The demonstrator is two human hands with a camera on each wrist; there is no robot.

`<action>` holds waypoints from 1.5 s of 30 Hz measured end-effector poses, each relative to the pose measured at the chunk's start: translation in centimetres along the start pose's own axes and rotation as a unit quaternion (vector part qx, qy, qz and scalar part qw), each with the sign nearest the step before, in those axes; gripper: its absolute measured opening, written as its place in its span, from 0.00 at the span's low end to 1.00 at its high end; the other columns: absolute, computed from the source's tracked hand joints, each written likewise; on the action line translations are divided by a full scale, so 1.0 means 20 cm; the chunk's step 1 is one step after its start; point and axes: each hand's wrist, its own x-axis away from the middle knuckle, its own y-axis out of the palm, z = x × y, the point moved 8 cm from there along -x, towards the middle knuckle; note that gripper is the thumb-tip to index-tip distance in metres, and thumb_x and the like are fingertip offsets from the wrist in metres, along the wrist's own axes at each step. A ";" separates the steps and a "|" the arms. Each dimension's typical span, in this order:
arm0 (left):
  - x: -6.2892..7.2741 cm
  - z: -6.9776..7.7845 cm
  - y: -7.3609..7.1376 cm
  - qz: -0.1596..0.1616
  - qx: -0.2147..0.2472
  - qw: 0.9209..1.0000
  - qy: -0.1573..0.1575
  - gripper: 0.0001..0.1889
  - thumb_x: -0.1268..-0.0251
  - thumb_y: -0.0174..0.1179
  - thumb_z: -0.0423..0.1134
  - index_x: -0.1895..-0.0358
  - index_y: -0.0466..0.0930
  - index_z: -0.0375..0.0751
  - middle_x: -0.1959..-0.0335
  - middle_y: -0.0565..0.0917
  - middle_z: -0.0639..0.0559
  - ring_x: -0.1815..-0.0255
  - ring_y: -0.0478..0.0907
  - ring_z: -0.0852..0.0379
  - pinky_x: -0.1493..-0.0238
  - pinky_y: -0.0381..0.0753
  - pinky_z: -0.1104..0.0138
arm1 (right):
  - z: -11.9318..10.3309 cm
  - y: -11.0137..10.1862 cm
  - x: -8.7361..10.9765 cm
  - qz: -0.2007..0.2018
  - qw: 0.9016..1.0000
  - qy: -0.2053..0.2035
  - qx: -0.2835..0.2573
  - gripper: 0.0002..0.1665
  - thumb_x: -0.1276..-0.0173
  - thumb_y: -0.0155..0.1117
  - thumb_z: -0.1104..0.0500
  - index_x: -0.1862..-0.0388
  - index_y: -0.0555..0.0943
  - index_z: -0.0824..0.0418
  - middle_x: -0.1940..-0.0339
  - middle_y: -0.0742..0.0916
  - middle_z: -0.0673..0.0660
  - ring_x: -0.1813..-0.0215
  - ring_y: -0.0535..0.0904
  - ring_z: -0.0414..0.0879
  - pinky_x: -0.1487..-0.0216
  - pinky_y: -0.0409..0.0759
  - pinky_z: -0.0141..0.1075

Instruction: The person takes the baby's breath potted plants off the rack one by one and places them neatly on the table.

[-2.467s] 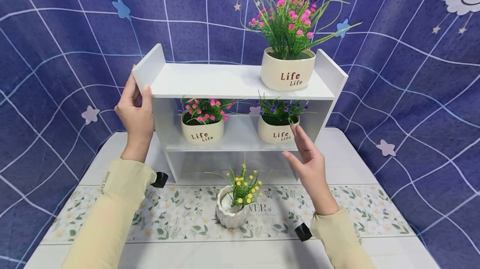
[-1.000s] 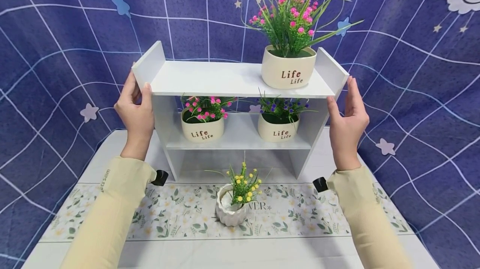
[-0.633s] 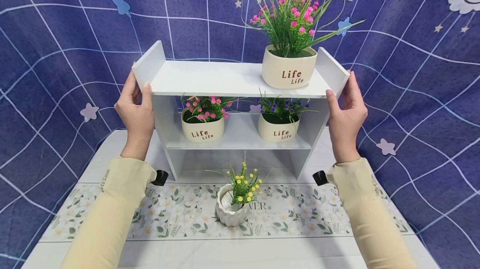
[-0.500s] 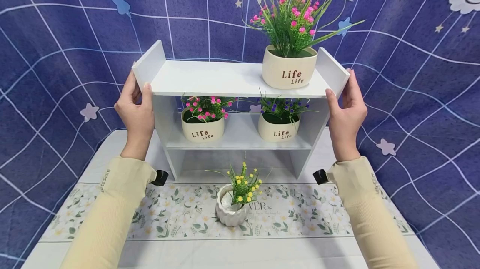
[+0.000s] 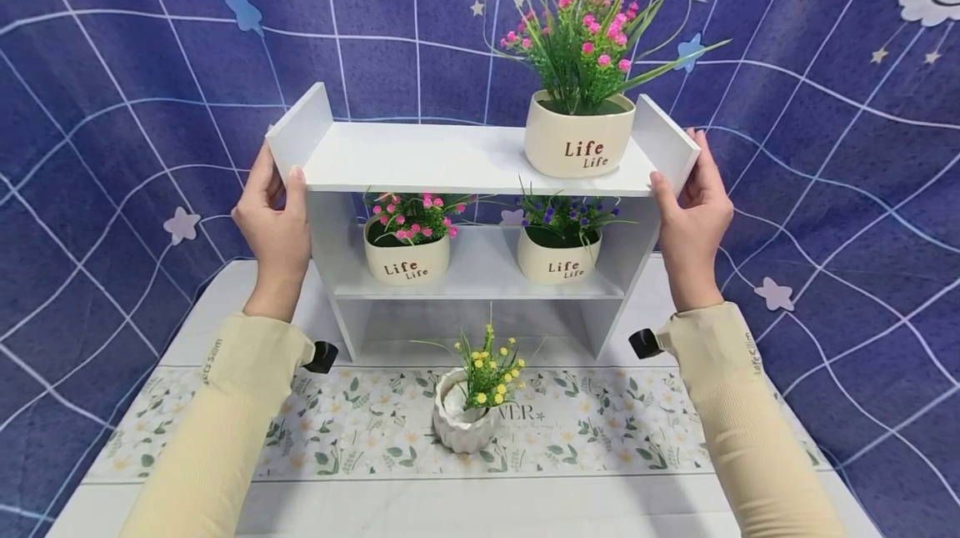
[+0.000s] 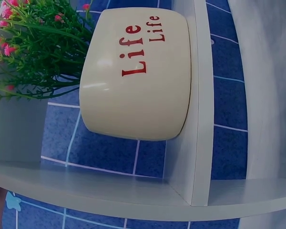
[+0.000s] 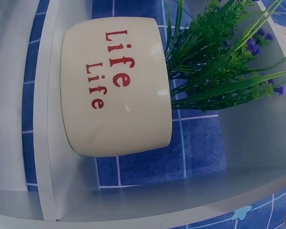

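Observation:
A white two-tier shelf stands at the back of the table. My left hand grips the upper part of its left side panel, thumb on the front edge and fingers behind. On the opposite panel my right hand holds on the same way. A cream "Life" pot with pink flowers sits at the right of the top board. Below it, the middle board bears a cream pot with pink flowers on the left and one with purple-blue flowers on the right.
A small white fluted pot with yellow flowers stands on the floral runner, in front of the shelf. Behind everything hangs a blue curtain with white grid lines. White tabletop shows at the front edge.
My right hand has left the purple-blue flower pot, moved right and up, and taken hold of the shelf's right panel. The left hand keeps its grip; the pots stay in place.

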 end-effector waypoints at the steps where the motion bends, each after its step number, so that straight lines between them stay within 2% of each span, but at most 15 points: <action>1: 0.00 0.00 0.00 0.000 -0.002 1.000 -0.003 0.24 0.33 0.56 0.33 0.34 0.73 0.48 0.38 0.79 0.48 0.39 0.78 0.58 0.39 0.78 0.70 | 0.00 0.00 0.00 -0.001 1.000 0.001 -0.005 0.37 0.36 0.64 0.69 0.28 0.67 0.59 0.30 0.76 0.53 0.32 0.74 0.45 0.30 0.72 0.36; 10: 0.01 0.00 0.01 -0.015 0.000 1.000 -0.004 0.24 0.31 0.55 0.34 0.33 0.71 0.49 0.36 0.78 0.50 0.37 0.77 0.59 0.36 0.76 0.69 | 0.04 0.00 0.00 -0.003 0.999 0.028 -0.028 0.36 0.36 0.62 0.70 0.28 0.67 0.60 0.29 0.74 0.53 0.33 0.75 0.47 0.32 0.74 0.36; 16: 0.00 0.00 0.01 -0.028 0.022 0.999 -0.016 0.25 0.32 0.55 0.31 0.32 0.71 0.47 0.34 0.76 0.50 0.35 0.75 0.58 0.34 0.74 0.69 | 0.05 0.00 0.00 -0.004 0.998 0.045 -0.042 0.36 0.36 0.62 0.70 0.29 0.67 0.61 0.27 0.72 0.51 0.32 0.74 0.47 0.32 0.74 0.36; 20: 0.00 0.00 0.02 -0.033 0.021 0.999 -0.024 0.26 0.32 0.54 0.31 0.31 0.70 0.48 0.33 0.75 0.52 0.34 0.74 0.59 0.34 0.74 0.69 | 0.05 0.00 -0.01 -0.002 0.998 0.050 -0.041 0.35 0.36 0.62 0.70 0.29 0.68 0.60 0.27 0.71 0.51 0.32 0.74 0.47 0.32 0.73 0.36; 24: 0.02 0.03 0.03 -0.041 0.005 0.998 -0.042 0.29 0.33 0.56 0.32 0.29 0.66 0.53 0.30 0.72 0.57 0.35 0.73 0.61 0.37 0.76 0.71 | 0.05 0.00 -0.01 0.000 0.998 0.050 -0.046 0.35 0.36 0.62 0.70 0.29 0.68 0.61 0.27 0.71 0.53 0.32 0.74 0.47 0.31 0.73 0.37; 26: 0.03 0.07 0.04 -0.050 0.005 0.998 -0.048 0.32 0.33 0.56 0.32 0.27 0.62 0.52 0.28 0.69 0.58 0.32 0.69 0.63 0.37 0.75 0.71 | 0.05 0.00 0.00 0.000 0.998 0.050 -0.050 0.35 0.37 0.62 0.70 0.29 0.68 0.62 0.27 0.72 0.53 0.32 0.73 0.47 0.31 0.73 0.37; 29: 0.04 0.15 0.05 -0.054 0.007 0.998 -0.038 0.36 0.36 0.57 0.31 0.24 0.56 0.47 0.25 0.62 0.56 0.27 0.60 0.65 0.31 0.67 0.71 | 0.04 0.00 0.00 0.000 0.997 0.048 -0.052 0.35 0.37 0.62 0.70 0.29 0.68 0.62 0.27 0.72 0.54 0.32 0.73 0.47 0.31 0.72 0.38; 31: 0.05 0.22 0.06 -0.048 -0.007 0.999 -0.009 0.38 0.38 0.57 0.31 0.24 0.54 0.43 0.23 0.59 0.52 0.22 0.51 0.63 0.24 0.54 0.71 | 0.04 0.00 0.00 0.001 0.997 0.046 -0.054 0.35 0.37 0.62 0.70 0.30 0.68 0.62 0.27 0.72 0.54 0.32 0.73 0.48 0.31 0.72 0.38; 34: 0.05 0.29 0.07 -0.027 -0.037 0.998 0.033 0.39 0.41 0.59 0.32 0.24 0.55 0.39 0.22 0.56 0.49 0.20 0.44 0.56 0.22 0.43 0.73 | 0.04 0.00 0.00 0.002 0.998 0.045 -0.052 0.35 0.37 0.63 0.70 0.30 0.69 0.62 0.27 0.72 0.53 0.32 0.74 0.47 0.31 0.73 0.38; 36: 0.06 0.33 0.08 -0.018 -0.049 0.997 0.051 0.39 0.42 0.60 0.32 0.25 0.56 0.38 0.22 0.56 0.47 0.19 0.42 0.54 0.22 0.36 0.73 | 0.05 0.00 0.00 0.003 0.998 0.045 -0.051 0.35 0.37 0.63 0.69 0.30 0.69 0.61 0.27 0.72 0.53 0.32 0.74 0.47 0.32 0.74 0.37; 41: 0.05 0.36 0.12 -0.014 -0.031 0.999 0.036 0.38 0.42 0.59 0.32 0.26 0.59 0.40 0.23 0.58 0.52 0.20 0.43 0.60 0.23 0.29 0.72 | 0.05 0.00 0.00 0.004 0.998 0.043 -0.046 0.35 0.37 0.63 0.69 0.30 0.69 0.62 0.28 0.73 0.53 0.33 0.75 0.47 0.33 0.74 0.37; 45: 0.05 0.38 0.17 -0.015 0.001 0.999 0.028 0.37 0.43 0.61 0.30 0.27 0.61 0.41 0.24 0.62 0.55 0.20 0.46 0.62 0.22 0.29 0.73 | 0.05 0.00 0.00 0.003 0.998 0.044 -0.043 0.35 0.37 0.63 0.69 0.30 0.69 0.62 0.28 0.73 0.53 0.33 0.75 0.47 0.33 0.75 0.37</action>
